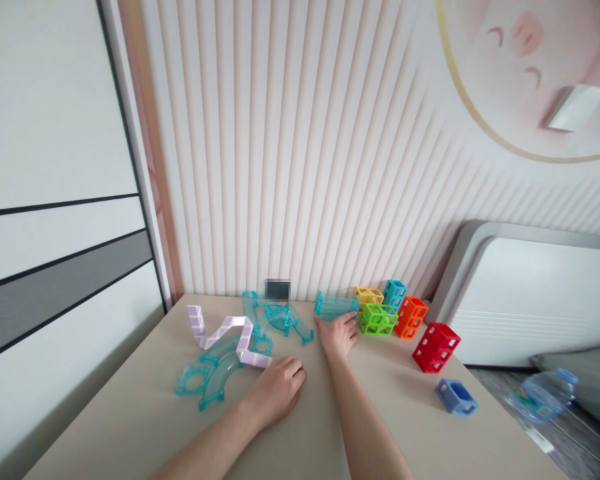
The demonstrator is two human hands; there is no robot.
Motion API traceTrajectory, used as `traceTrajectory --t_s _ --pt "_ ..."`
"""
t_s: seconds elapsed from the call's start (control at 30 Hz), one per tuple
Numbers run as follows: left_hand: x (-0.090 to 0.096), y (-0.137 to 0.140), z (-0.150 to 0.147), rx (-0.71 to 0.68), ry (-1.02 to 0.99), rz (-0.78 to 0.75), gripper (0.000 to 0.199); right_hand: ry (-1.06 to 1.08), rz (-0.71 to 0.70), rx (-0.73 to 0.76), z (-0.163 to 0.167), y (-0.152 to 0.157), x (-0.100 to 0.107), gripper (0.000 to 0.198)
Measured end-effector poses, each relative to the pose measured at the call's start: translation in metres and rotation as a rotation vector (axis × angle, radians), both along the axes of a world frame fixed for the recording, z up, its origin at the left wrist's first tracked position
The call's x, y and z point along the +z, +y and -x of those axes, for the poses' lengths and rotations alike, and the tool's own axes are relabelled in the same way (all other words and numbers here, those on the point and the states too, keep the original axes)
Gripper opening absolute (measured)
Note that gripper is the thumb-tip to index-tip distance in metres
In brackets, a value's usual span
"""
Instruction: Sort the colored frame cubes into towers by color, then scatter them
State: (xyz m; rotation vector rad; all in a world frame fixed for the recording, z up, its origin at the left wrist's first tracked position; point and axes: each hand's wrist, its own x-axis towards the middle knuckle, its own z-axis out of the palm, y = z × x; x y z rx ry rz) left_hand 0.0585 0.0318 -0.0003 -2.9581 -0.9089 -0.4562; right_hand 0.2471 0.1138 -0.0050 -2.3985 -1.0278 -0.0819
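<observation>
Both forearms (370,427) extended over a beige table (395,413) from its near side. The left hand (281,385) lay low over the tabletop with its fingers curled together, just beside the near end of a purple-and-white strip (236,321); whether the fingers were closed on anything could not be told. That strip ran in zigzags on the left part of the table, its far end pointing up toward the wall (260,147). Beside and partly behind it lay a clear teal curved track (219,375), with a teal piece with a round hole (181,383) at its left. More teal pieces (300,328) sat farther back, near the wall. The right hand (339,335) was at the near side of a teal tube (337,305), which lay sideways toward the back of the table; its thumb and fingers stood apart, but whether they gripped the tube could not be told. Just right of that hand stood a green block (379,320), with a yellow block (369,294), a turquoise block (395,294) and an orange block (411,317) close around it. A red block (436,347) and a blue block (457,398) were set apart, nearer the right edge. Beyond that edge was a clear plastic bottle (545,397).
</observation>
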Motion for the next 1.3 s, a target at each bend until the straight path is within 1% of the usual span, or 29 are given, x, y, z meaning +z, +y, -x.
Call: traceTrajectory --t_s 0.2,0.3,0.57,0.8,1.07,1.3 --pt "0.003 0.001 0.000 -0.003 -0.020 0.028 0.016 0.010 0.018 0.029 -0.006 0.017 -0.001 0.113" --pt "0.003 0.002 0.000 -0.010 -0.023 0.035 0.015 0.018 0.018 0.037 -0.009 0.026 -0.002 0.115" --pt "0.005 0.002 0.001 -0.018 -0.043 0.086 0.014 0.014 -0.002 0.018 -0.010 0.043 -0.004 0.114" --pt "0.004 0.002 0.002 -0.027 -0.045 0.089 0.016 0.010 -0.027 0.009 -0.008 0.045 -0.007 0.116" --pt "0.004 0.003 0.002 -0.027 -0.040 0.083 0.016 0.057 -0.135 -0.028 -0.010 0.045 -0.001 0.121" --pt "0.005 0.003 0.003 -0.031 -0.036 0.086 0.015 0.110 -0.169 0.032 -0.016 0.052 -0.003 0.116"
